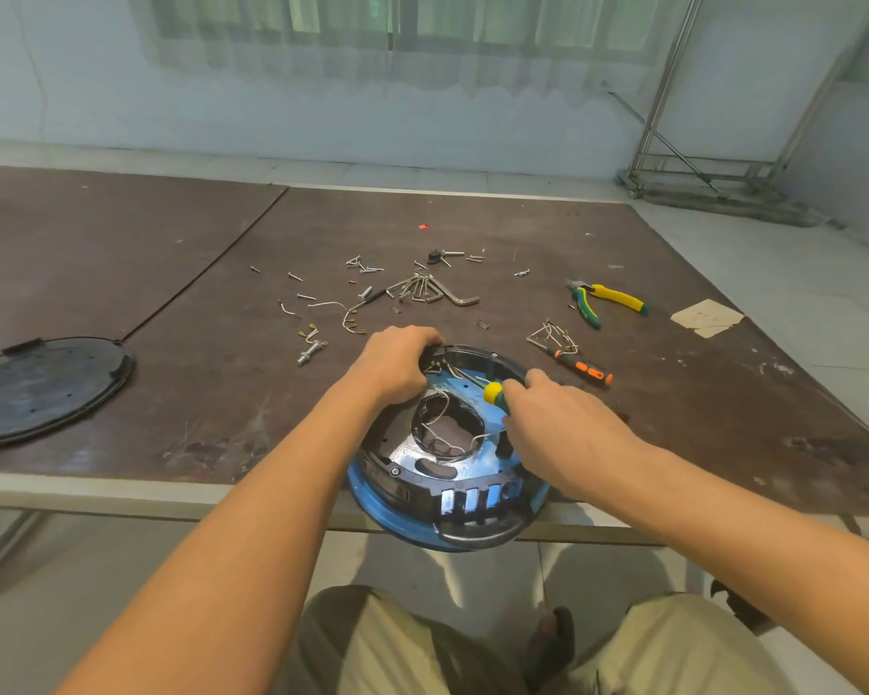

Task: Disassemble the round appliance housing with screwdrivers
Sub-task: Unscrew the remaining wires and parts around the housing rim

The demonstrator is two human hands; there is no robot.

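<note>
The round appliance housing (422,474), black and blue with loose white wires in its open middle, lies tilted on the table's near edge and overhangs it. My left hand (397,363) grips the housing's far rim with curled fingers. My right hand (558,428) holds a screwdriver with a yellow and green handle (495,393) over the housing's right side. The screwdriver's tip is hidden behind the handle and my hand.
On the brown table (171,273) lie several loose screws (367,267), a bunch of hex keys (432,290), yellow-green pliers (605,301), an orange-black screwdriver (585,368) with a wire clip, and a black round cover (41,388) at the left. A scrap of card (706,318) lies far right.
</note>
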